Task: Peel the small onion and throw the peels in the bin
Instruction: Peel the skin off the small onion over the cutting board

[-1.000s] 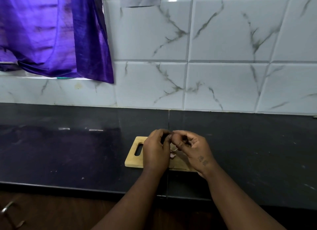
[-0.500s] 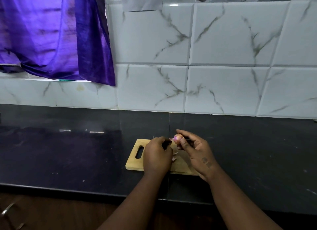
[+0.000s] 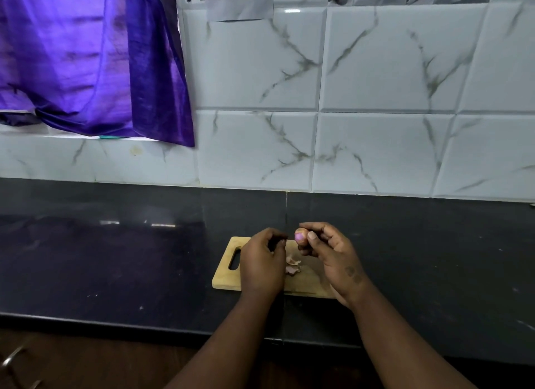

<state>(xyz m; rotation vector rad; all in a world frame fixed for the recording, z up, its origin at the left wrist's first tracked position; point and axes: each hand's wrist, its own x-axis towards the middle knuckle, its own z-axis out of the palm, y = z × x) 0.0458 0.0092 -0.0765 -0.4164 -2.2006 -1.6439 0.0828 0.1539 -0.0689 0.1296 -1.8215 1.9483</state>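
A person's right hand (image 3: 333, 254) is pinching a small onion (image 3: 300, 237) in its fingertips above the far edge of a cutting board (image 3: 224, 275); the left hand (image 3: 262, 261) is curling loosely alongside, apart, over peels (image 3: 293, 265) lying mid-board.

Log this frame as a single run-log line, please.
stage: peeling | right hand: holds small onion | left hand: grip curled, contents unclear | peels: on cutting board | bin: not in view
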